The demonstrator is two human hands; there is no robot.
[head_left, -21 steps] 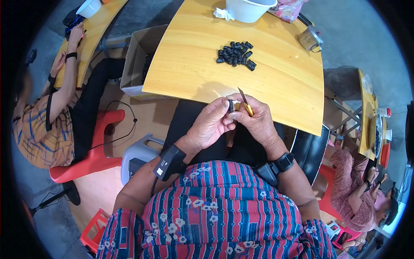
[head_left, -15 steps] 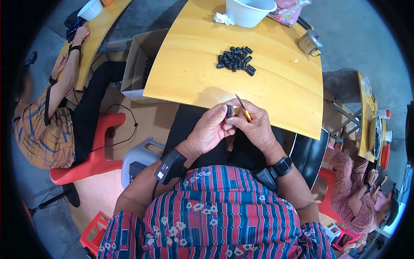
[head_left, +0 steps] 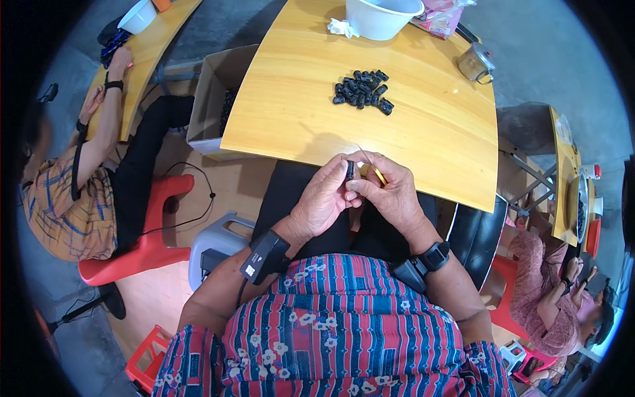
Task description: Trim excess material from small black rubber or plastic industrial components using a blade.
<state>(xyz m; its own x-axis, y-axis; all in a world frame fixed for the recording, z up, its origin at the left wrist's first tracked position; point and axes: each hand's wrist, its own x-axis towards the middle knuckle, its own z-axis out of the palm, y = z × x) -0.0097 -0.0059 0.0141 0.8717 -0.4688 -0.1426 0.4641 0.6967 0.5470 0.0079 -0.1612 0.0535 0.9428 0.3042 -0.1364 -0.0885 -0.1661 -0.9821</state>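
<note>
Close to the table's front edge, my left hand (head_left: pixel 319 198) pinches a small black plastic part (head_left: pixel 350 170) between thumb and fingers. Beside it, my right hand (head_left: pixel 389 187) is closed around a small knife with a yellow handle (head_left: pixel 379 175); its thin dark blade points up and away to the left. The right thumb and fingertips are right up against the black part. Farther out on the wooden table (head_left: pixel 291 99) lies a pile of similar black parts (head_left: pixel 362 90).
A white tub (head_left: pixel 382 18) with crumpled white tissue (head_left: pixel 342 28) stands at the table's far end, near a lidded clear cup (head_left: pixel 475 64). Left of the table is a cardboard box (head_left: pixel 210 99) holding black pieces. People sit working at tables on both sides; a grey stool (head_left: pixel 215 246) stands at my left.
The knife has turned slightly in my right hand, its blade now showing as a thinner line. Both hands stay in nearly the same place, still holding the black part and the knife.
</note>
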